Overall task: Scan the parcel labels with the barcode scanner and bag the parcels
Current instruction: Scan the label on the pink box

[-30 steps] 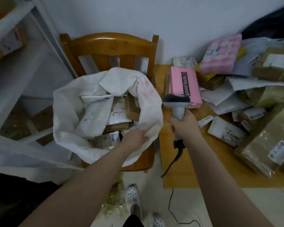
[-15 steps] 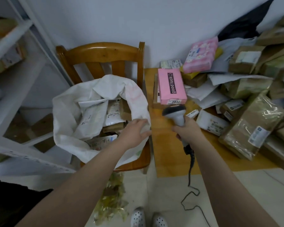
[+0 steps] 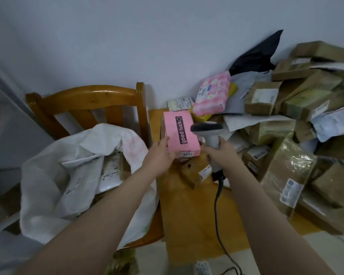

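A pink box (image 3: 178, 132) printed "good luck" lies at the table's left end, a label strip on its near edge. My left hand (image 3: 160, 153) grips the box's near left corner, fingers under it and thumb along its side. My right hand (image 3: 219, 150) holds the grey barcode scanner (image 3: 208, 130) by its handle, with the head just over the box's right side. The scanner's cable hangs down to the floor. A white sack (image 3: 74, 165) stands open on the wooden chair (image 3: 87, 104) at left, with several parcels inside.
A heap of brown boxes, grey mailers and a flowered pink parcel (image 3: 213, 94) covers the wooden table (image 3: 189, 205) from the middle to the right. A clear-wrapped brown parcel (image 3: 288, 175) lies near the front right. White shelving stands at far left.
My left hand left the sack's rim and moved right to take hold of the pink box. My right hand carried the scanner up and forward over the box.
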